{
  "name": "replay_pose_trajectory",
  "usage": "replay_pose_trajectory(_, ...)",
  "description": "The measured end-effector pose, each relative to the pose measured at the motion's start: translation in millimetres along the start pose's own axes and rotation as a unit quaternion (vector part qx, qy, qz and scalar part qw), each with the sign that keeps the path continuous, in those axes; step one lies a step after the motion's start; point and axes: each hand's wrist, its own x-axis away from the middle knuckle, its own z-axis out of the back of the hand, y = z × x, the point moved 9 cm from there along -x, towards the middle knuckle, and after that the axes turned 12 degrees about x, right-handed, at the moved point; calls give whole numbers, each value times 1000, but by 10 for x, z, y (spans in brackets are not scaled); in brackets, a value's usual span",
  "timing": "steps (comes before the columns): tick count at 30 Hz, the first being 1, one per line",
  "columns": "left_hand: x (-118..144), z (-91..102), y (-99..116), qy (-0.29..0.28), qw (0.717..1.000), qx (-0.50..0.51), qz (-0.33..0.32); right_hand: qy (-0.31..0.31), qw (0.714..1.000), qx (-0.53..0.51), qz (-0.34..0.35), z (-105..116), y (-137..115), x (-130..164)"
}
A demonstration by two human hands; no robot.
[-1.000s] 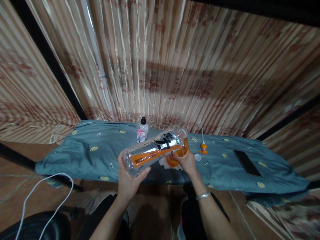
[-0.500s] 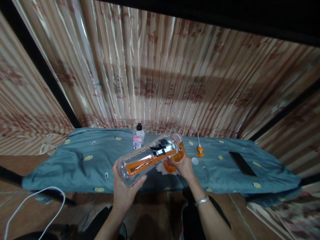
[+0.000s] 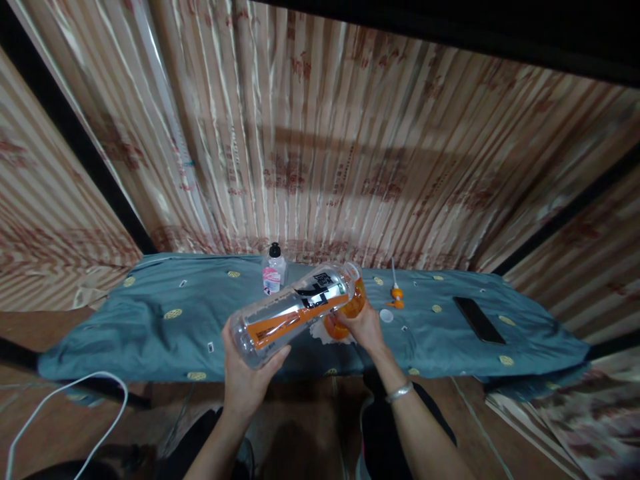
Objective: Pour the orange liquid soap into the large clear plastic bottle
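- Keeping clear bottle tilted, base in left hand's grip, neck just beside orange bottle.
- Clasping orange bottle in right hand's grip, over white patch.
- Changing barely over the last second: seemingly steady work, mid-step.

Large bottle: clear, glossy plastic; amber bottle likewise smooth, shiny (plastic, by its look). Blue-green cover: matt, wrinkled cloth. Bracelet: polished metal.

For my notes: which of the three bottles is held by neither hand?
The black-capped bottle with the pink label, standing on the cloth. The left hand holds the clear bottle, the right hand the orange bottle.
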Motion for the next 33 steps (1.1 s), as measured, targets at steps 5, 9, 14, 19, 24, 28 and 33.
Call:
replay_pose_trajectory(5, 5, -10, 39, 6, 1000, 1, 8, -5, 1000, -7, -1, -4, 5, -4)
replay_pose_trajectory(9, 9, 2, 3, 2, 1000, 1, 13, 2, 1000, -2, -2, 3, 24, 1)
replay_pose_trajectory(14, 4, -1, -9, 2, 1000, 8, -3, -7, 1000, -4, 3, -12, 34, -1)
replay_pose_trajectory(19, 6, 11, -34, 5, 1000, 14, -10, -10, 1000, 1, -4, -19, 42, -8)
replay_pose_trajectory(24, 10, 15, -40, 1, 1000, 10, -12, -5, 1000, -3, -2, -17, 36, -4)
replay_pose_trajectory(28, 9, 12, -27, 1, 1000, 8, -13, -10, 1000, 2, 1, -23, 36, -3)
replay_pose_trajectory(33, 11, 21, -58, 0, 1000, 7, -17, -11, 1000, -12, 3, -37, 47, -9)
